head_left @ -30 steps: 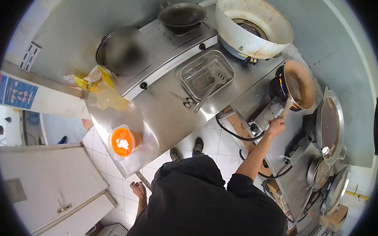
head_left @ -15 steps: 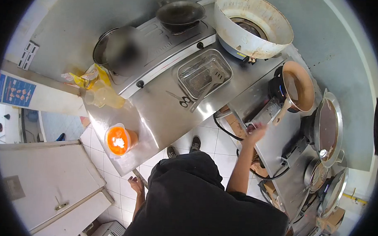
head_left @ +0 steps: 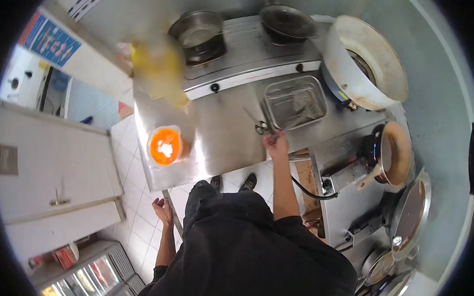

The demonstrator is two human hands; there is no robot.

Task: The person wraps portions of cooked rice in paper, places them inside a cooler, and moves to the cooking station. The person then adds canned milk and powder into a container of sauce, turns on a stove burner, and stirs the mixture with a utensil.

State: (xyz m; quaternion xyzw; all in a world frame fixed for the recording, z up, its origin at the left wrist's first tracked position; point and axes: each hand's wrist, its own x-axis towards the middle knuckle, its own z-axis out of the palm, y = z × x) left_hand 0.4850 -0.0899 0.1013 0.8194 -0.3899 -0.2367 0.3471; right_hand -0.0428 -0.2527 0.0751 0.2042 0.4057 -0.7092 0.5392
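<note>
My right hand is at the front edge of the steel counter, its fingers closed around the handle end of a slotted spatula. The spatula is blurred, and its head appears to lie within a wire-mesh basket. Just left of that hand, scissors with black handles rest on the counter. My left hand hangs low beside the counter's left corner, fingers loosely apart and holding nothing. Above it on the counter stands a clear container of orange contents with a white patch.
A two-burner stove carries a deep pot and a dark wok. A large white ring surrounds a burner at the right. Pans line the right side. Blurred yellow packaging sits at the left.
My right hand has moved left from above the side bench to the spatula handle. The view has turned, so the counter appears farther right. My left hand still hangs low.
</note>
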